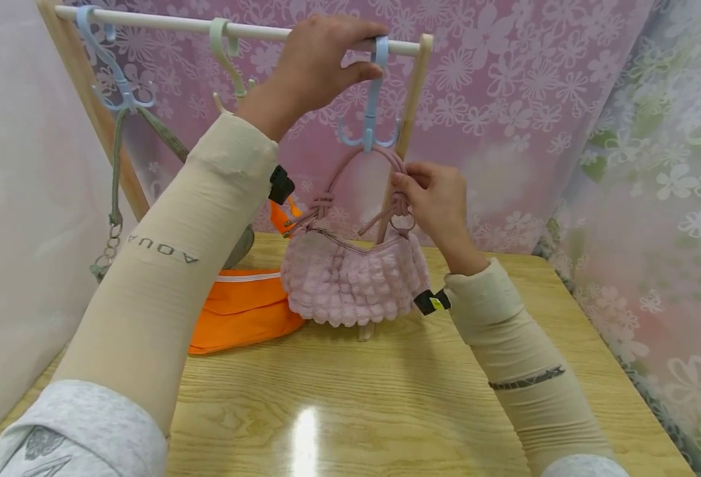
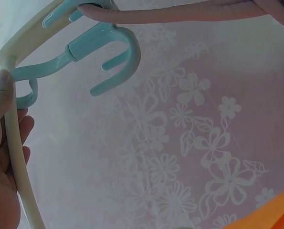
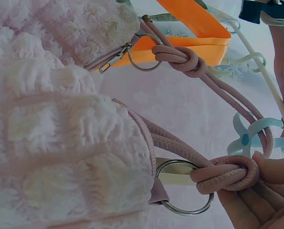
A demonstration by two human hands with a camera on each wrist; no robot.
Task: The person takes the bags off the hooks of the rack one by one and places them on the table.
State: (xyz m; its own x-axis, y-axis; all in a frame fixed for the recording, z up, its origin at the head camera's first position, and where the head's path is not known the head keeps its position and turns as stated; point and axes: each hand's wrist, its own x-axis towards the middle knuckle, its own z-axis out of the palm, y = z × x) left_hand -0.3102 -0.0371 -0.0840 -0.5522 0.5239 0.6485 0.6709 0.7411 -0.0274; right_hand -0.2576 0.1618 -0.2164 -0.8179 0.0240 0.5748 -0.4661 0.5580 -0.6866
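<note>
A pink quilted handbag (image 1: 356, 278) hangs by its cord handle (image 1: 346, 162) from a light blue multi-prong hook (image 1: 371, 106) near the rack's right end. My left hand (image 1: 321, 66) grips the top of that hook where it loops over the white rod (image 1: 165, 20); in the left wrist view its thumb lies on the hook end and its fingers pass behind the rod. Beside the hook's right prong, my right hand (image 1: 440, 199) pinches the handle just above its knot. The right wrist view shows the knot (image 3: 232, 175) and metal ring (image 3: 206, 205) close up.
Further left on the rod are a green hook (image 1: 228, 59) and another blue hook (image 1: 122, 86), which carries a grey-green strap (image 1: 117, 165). An orange bag (image 1: 243, 311) hangs behind my left forearm, low over the wooden table (image 1: 356, 411). Floral curtains (image 1: 505, 86) stand behind and at right.
</note>
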